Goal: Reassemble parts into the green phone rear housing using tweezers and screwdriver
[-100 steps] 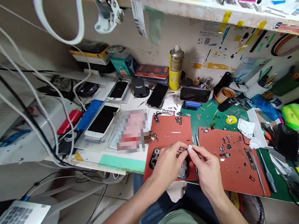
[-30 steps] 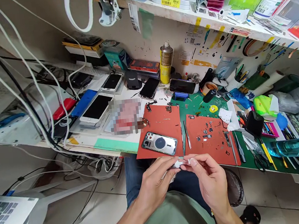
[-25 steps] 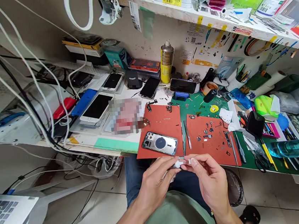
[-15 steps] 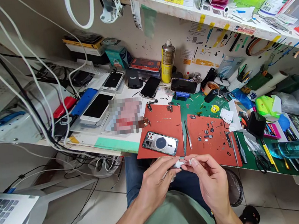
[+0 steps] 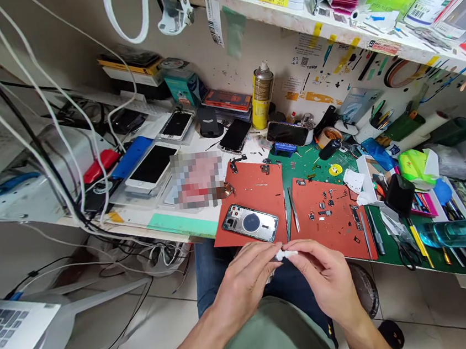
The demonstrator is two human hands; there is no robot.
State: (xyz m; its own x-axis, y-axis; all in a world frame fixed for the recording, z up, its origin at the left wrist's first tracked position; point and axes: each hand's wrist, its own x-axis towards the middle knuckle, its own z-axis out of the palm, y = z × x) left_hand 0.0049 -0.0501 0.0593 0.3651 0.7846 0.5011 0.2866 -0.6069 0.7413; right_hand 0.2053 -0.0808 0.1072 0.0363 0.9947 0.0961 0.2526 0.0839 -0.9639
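Both of my hands meet over my lap, just off the front edge of the bench. My left hand (image 5: 246,278) is closed round a small tube, whose white tip (image 5: 281,255) shows past my fingertips; my fingers hide most of its body. My right hand (image 5: 327,275) pinches a small white cap (image 5: 291,253) at that tip, the two touching end to end. Beyond my fingers, a phone back housing (image 5: 269,227) with a round dark coil lies on the left red mat (image 5: 259,185). Metal tweezers (image 5: 293,210) lie between the two mats.
Small phone parts (image 5: 324,209) are scattered on the right red mat (image 5: 306,239). Scissors (image 5: 408,256), pen-like tools and a blue bottle (image 5: 459,232) line the right side. Several phones and a yellow spray can (image 5: 261,96) stand behind. A shelf (image 5: 325,26) overhangs the bench; cables hang at left.
My right hand has moved slightly left, bringing the cap against the tube's white tip; a gap showed between them before. The phone housing and tools have stayed put.
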